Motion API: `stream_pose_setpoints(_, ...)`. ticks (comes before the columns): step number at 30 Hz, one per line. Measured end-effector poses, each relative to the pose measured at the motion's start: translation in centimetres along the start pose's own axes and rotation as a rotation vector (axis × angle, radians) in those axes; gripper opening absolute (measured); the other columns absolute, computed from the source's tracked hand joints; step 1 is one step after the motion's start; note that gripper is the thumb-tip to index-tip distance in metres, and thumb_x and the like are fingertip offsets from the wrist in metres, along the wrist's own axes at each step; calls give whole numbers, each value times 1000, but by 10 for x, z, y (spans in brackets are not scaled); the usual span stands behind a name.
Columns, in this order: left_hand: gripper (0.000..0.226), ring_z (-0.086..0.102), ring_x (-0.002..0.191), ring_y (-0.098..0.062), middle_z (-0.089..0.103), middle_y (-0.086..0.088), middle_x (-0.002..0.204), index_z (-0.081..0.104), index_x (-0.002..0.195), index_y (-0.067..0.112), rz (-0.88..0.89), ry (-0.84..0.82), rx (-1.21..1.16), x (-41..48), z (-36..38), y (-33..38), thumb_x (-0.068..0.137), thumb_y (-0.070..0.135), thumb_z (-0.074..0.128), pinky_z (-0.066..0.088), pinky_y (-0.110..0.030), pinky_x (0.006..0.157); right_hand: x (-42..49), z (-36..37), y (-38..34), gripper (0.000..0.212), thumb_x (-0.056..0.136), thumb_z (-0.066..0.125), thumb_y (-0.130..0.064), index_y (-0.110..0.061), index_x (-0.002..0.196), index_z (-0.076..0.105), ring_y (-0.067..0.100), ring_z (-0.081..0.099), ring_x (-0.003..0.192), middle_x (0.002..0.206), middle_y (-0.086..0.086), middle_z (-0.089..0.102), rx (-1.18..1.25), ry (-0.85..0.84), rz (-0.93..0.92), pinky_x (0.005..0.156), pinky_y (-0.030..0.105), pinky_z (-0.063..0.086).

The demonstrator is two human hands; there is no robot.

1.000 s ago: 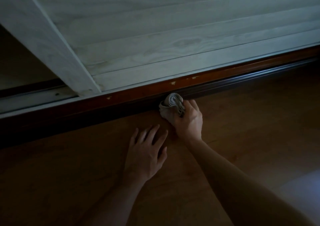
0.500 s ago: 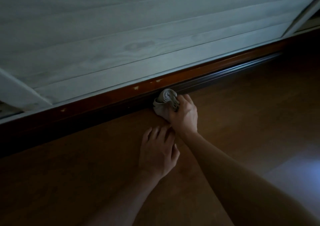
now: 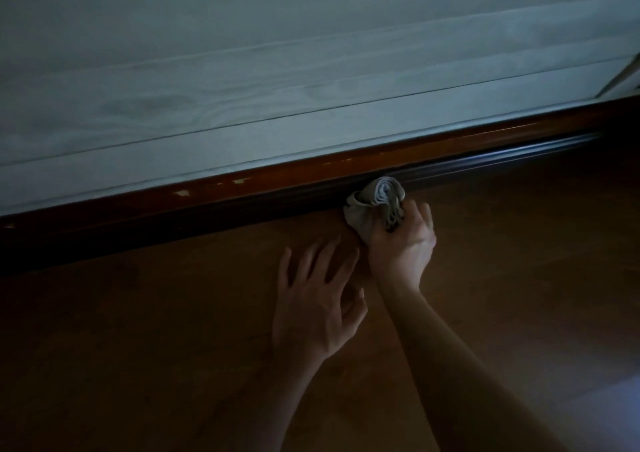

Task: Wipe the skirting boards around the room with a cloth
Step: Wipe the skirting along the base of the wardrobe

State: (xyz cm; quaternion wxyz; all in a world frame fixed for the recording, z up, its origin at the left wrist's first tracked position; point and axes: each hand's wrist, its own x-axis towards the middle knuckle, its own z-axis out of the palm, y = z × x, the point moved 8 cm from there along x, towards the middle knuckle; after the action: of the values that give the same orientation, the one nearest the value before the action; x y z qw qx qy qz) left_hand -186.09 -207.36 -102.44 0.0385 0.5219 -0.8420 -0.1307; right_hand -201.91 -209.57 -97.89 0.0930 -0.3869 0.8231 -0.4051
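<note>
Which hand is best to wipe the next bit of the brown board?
The right hand: it grips the bunched cloth against the skirting board. The left hand is open and empty.

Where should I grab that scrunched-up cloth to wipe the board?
Grab the cloth by its bunched end, from the floor side, as the right hand does. Its rolled, rounded end faces the skirting board, leaving it free to rub.
</note>
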Motion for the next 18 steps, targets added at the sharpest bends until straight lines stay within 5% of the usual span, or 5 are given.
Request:
stream_pose_setpoints(3,63,35,143,-23,43,2,151,42,147,39,-1,-4,20,0,0,0,89,63,44,20,-59,118,2,5,-4,8,81,64,-6,-2,85,59,13,43,67,86,-1,47,20,-98,-102,58,14,29)
stream_pose_setpoints(10,62,28,148,-22,31,5,161,37,148,43,-35,-93,76,3,4,1,90,62,41,20,-60,117,17,-4,14,8,82,64,-5,-1,84,58,14,45,69,86,2,49,57,-81,-10,62,29,36)
stream_pose_setpoints(13,62,29,147,-22,31,5,160,36,149,44,-42,-94,92,3,4,2,89,60,43,19,-60,118,19,-1,11,12,83,67,-9,-1,86,60,14,48,69,88,4,52,47,-181,-105,61,18,37)
stream_pose_setpoints(15,63,29,146,-22,31,5,160,36,149,43,-38,-82,93,3,3,2,88,59,43,20,-60,117,30,-13,23,9,81,67,-5,-1,84,60,9,41,66,85,1,49,18,-92,-62,58,11,29)
stream_pose_setpoints(18,63,26,147,-21,28,6,160,36,149,44,-40,-86,103,4,4,0,88,61,42,19,-60,117,34,-17,29,11,80,65,-10,-3,81,57,7,38,65,84,-1,47,29,-52,-40,59,20,30)
